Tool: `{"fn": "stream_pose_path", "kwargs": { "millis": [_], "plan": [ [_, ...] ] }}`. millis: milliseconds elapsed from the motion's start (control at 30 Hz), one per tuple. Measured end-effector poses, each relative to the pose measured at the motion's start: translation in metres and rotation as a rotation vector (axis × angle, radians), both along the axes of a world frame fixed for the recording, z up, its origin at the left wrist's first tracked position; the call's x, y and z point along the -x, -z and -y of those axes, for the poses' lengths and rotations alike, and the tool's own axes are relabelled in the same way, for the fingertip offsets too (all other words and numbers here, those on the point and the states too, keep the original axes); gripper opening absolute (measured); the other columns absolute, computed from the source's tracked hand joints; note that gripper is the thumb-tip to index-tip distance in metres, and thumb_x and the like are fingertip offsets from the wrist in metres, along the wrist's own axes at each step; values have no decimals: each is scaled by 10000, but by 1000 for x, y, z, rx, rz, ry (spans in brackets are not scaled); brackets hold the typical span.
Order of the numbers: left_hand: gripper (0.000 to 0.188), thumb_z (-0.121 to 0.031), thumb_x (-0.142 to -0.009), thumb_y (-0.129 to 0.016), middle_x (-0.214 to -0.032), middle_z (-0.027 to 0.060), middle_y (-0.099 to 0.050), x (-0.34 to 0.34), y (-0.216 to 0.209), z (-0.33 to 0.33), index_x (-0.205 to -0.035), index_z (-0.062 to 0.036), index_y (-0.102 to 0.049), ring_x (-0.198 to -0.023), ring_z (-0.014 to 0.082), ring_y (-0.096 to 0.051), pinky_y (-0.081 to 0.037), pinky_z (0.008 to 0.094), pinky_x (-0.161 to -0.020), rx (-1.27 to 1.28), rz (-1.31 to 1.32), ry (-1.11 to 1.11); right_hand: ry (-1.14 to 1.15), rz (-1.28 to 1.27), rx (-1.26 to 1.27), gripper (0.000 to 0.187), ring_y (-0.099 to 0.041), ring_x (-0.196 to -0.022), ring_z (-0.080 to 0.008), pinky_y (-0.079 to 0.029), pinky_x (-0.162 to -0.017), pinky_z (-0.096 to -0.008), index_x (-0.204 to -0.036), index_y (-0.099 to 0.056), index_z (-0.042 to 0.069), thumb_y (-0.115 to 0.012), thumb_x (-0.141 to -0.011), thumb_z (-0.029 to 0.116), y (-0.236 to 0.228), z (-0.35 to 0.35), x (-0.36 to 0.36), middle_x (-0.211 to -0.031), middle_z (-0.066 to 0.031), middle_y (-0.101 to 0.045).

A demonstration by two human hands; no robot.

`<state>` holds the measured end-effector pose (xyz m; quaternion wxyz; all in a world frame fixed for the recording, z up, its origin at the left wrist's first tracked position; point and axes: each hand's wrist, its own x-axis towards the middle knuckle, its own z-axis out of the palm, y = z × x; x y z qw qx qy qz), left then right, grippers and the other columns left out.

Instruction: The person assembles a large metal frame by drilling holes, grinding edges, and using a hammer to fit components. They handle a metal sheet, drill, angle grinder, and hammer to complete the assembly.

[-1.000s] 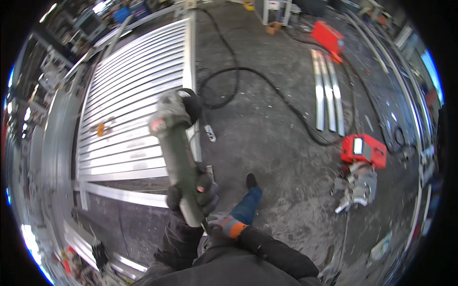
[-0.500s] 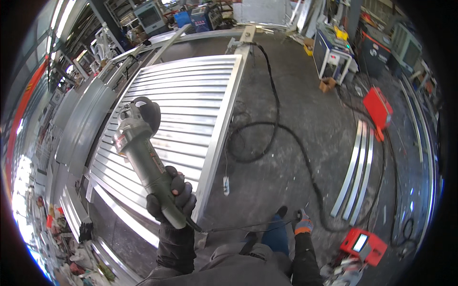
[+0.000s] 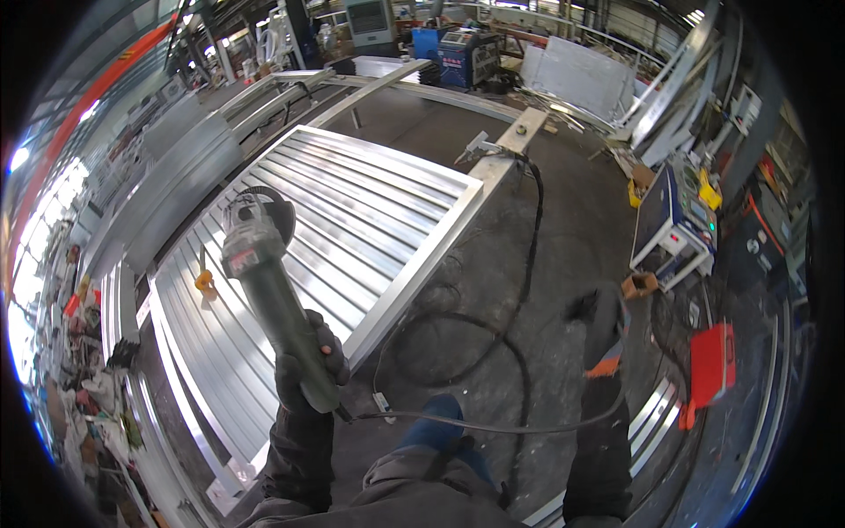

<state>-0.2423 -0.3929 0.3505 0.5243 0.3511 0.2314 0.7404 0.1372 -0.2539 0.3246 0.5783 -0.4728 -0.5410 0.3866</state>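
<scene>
My left hand (image 3: 310, 361), in a dark glove, is wrapped round the body of a dark green angle grinder (image 3: 282, 304). The grinder is raised, its head and dark disc (image 3: 280, 216) pointing away from me over a ribbed silver metal panel (image 3: 365, 231). From its rear end a black power cord (image 3: 493, 429) runs right to my right forearm and bends upward beside it. My right hand (image 3: 603, 327), gloved with an orange cuff, is out over the floor at the right. Motion smears its fingers, hiding whether they hold the cord.
A small yellow-orange object (image 3: 204, 282) rests on the panel. A wooden bar (image 3: 510, 145) carries a torch with a thick black cable (image 3: 533, 238) that coils across the floor. Right are a wheeled machine (image 3: 673, 224), a red case (image 3: 711, 363) and metal strips (image 3: 653, 414).
My view has swung right and up. My right hand has moved forward and away, and the cord now sags in a curve. The left hand keeps the grinder raised.
</scene>
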Motion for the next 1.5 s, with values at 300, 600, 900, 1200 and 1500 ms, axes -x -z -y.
{"fn": "stream_pose_path", "kwargs": {
  "millis": [300, 600, 900, 1200, 1500],
  "plan": [
    [576, -244, -803, -707, -899, 106, -573, -36, 59, -200, -1247, -6, -428, -711, 200, -619, -554, 345, -574, 172, -108, -330, -637, -160, -201, 327, -643, -815, -194, -521, -753, -311, -1086, -602, 6, -436, -1027, 282, -59, -265, 89, -931, -111, -664],
    [423, -152, -727, -762, -820, 46, -590, 12, 174, -466, -1055, -23, -528, -675, 138, -561, -469, 312, -565, 705, -682, -790, -813, 966, 75, 596, -530, -1192, -388, -449, -988, -419, -1466, -359, 97, -543, -899, 124, 153, -400, 93, -1321, -246, -522],
    [372, -175, -730, -741, -692, 51, -554, -51, 316, -599, -978, -55, -491, -509, 173, -512, -422, 334, -417, 1209, -807, -841, -289, 481, 965, 355, -654, -975, -274, -520, -851, -375, -1239, -594, 46, -620, -909, 175, 382, -511, -244, -1059, -191, -680],
    [728, -305, -679, -828, -909, 131, -639, -165, 415, -691, -1200, 65, -480, -723, 231, -598, -507, 378, -658, 1695, -744, -1061, 132, 612, 557, 367, -602, -1048, -210, -455, -944, -331, -1159, -628, -35, -460, -984, 241, 599, -934, -426, -1194, -113, -633],
    [584, -278, -722, -792, -851, 119, -620, -319, 349, -764, -1126, 24, -497, -682, 240, -595, -505, 376, -611, 1886, -501, -973, 60, -747, 761, 225, -609, -779, -185, -496, -669, -337, -1055, -670, -8, -584, -931, 159, 619, -1321, -303, -963, -58, -679]
  ]
}}
